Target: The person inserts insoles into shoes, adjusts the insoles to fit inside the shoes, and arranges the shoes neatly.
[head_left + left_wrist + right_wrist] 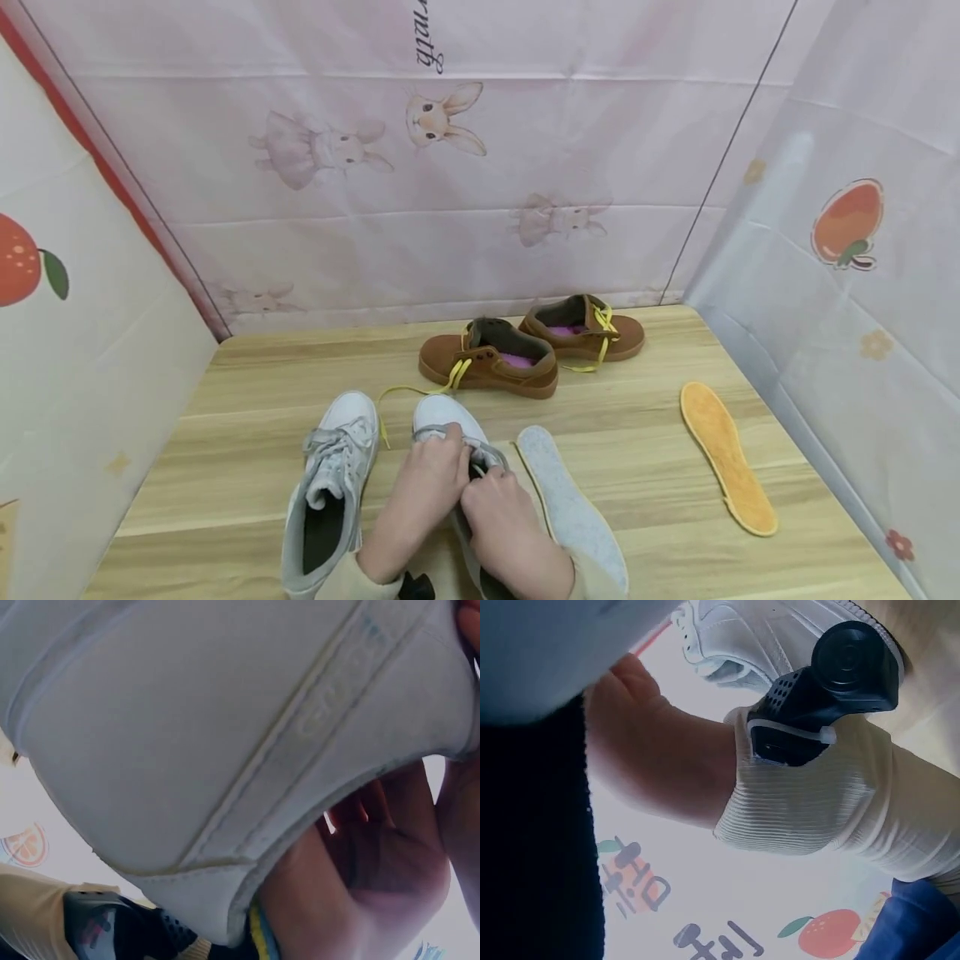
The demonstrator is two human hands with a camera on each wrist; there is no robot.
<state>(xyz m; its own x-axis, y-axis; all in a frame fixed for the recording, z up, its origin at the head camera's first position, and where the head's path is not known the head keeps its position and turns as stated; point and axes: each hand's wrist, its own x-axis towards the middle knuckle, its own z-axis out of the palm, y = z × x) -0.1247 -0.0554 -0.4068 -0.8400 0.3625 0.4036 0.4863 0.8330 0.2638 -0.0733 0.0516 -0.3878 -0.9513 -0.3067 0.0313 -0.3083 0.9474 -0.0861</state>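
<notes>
Grips white shoe (453, 417) near its opening with curled fingers of left hand (426, 479) and right hand (508, 523). Shows toe (433, 407) just ahead.

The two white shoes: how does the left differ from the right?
The left white shoe has no hand on it; the left hand and right hand are on the right white shoe. The left shoe's toe angles rightward, the right shoe's leftward. Both have grey laces.
</notes>
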